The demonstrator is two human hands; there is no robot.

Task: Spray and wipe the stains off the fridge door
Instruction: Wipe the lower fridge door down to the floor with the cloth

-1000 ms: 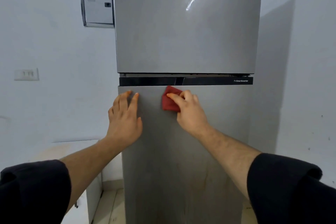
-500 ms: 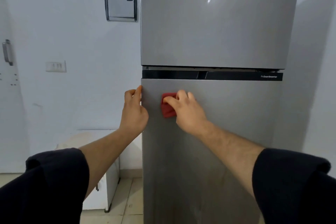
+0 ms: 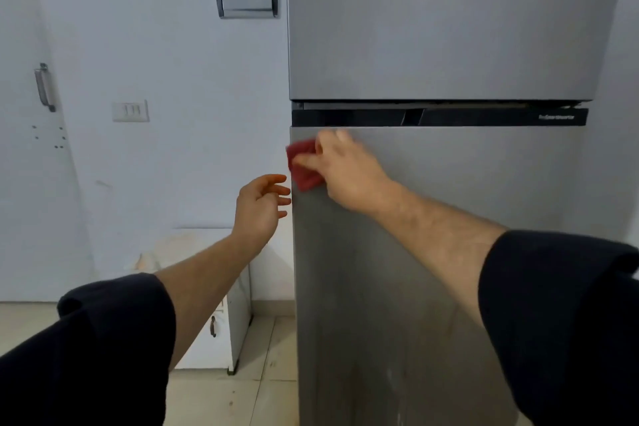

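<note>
White wall (image 3: 166,45) fills the left of the frame, with a switch plate (image 3: 130,111) at mid left; my 2-door grey fridge (image 3: 449,28) takes the right; my right hand (image 3: 345,173) presses a red cloth (image 3: 301,166) flat on the lower fridge door (image 3: 466,183), at its upper left corner; my left hand (image 3: 259,207) hangs loosely spread just beside that door's edge, holding nothing.

Two hands: the right hand (image 3: 345,173) has its grip on one red cloth (image 3: 302,166); the left hand (image 3: 259,209) hangs loose-fingered just left of that grip. Two fridge doors, upper door (image 3: 449,21) above the grip, lower door (image 3: 432,252) under it. One small white cabinet (image 3: 221,322) lower left.
</note>
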